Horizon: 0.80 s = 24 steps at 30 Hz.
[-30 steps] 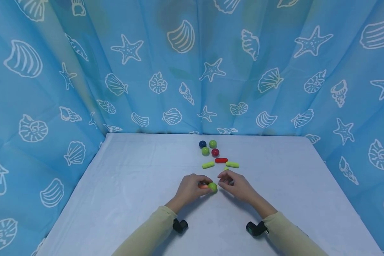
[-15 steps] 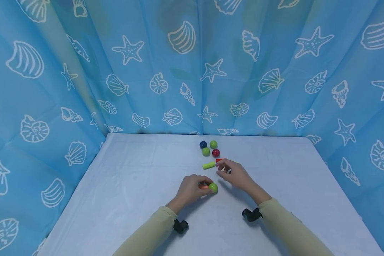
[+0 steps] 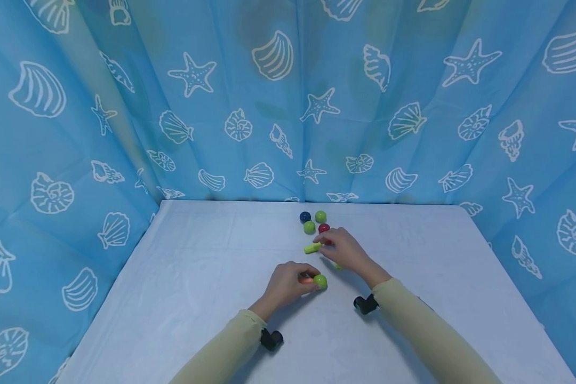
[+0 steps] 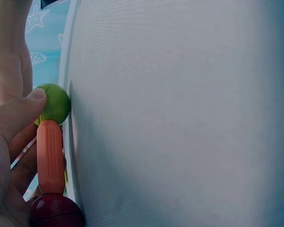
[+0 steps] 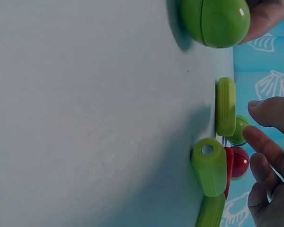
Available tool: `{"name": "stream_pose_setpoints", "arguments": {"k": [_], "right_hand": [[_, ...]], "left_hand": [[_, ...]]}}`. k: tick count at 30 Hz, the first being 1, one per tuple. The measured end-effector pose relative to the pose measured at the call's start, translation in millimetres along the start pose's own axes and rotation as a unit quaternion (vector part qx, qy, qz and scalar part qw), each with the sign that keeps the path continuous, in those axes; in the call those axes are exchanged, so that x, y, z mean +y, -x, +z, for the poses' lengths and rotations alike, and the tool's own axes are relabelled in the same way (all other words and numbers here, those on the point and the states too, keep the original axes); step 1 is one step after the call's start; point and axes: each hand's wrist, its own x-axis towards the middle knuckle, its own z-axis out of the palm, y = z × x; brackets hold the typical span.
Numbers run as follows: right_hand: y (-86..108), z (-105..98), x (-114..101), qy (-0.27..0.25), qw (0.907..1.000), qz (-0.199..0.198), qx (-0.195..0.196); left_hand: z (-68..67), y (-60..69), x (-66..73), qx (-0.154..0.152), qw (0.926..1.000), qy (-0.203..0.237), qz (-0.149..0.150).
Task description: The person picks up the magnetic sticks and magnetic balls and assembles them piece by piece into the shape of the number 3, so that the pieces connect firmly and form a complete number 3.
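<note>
My left hand (image 3: 287, 280) pinches a joined piece: a green ball (image 4: 57, 104), an orange ribbed rod (image 4: 50, 156) and a dark red ball (image 4: 57, 213) in a row. Thumb and fingers close round the green-ball end. My right hand (image 3: 346, 249) is over the loose rods, thumb and fingers apart with nothing between them. Nearest its fingertips lies a yellow-green rod (image 5: 226, 106); they look just apart from it. Another green rod (image 5: 209, 168) shows a round spot on its end. Behind it are a red rod (image 5: 229, 165) and a further green rod (image 5: 212, 213). In the head view the right hand hides most rods.
Beyond the rods, loose balls stand close together on the white table (image 3: 211, 250): a dark blue ball (image 3: 305, 217), two green ones and a red ball (image 3: 324, 228). A blue shell-print curtain (image 3: 288, 133) hangs behind the table and at both sides.
My right hand has moved away from the left hand, forward and slightly left, over the loose rods. The left hand still holds its piece in about the same spot.
</note>
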Motion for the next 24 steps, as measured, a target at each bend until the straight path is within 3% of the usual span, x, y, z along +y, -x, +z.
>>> {"name": "stream_pose_setpoints", "arguments": {"k": [12, 24], "right_hand": [[-11.7, 6, -4, 0.048, 0.9985, 0.021, -0.016], [-11.4, 13, -1, 0.053, 0.9983, 0.005, -0.024]], "left_hand": [[0.8, -0.8, -0.5, 0.005, 1.0000, -0.007, 0.000], [0.9, -0.4, 0.0, 0.005, 0.9999, -0.009, -0.005]]}}
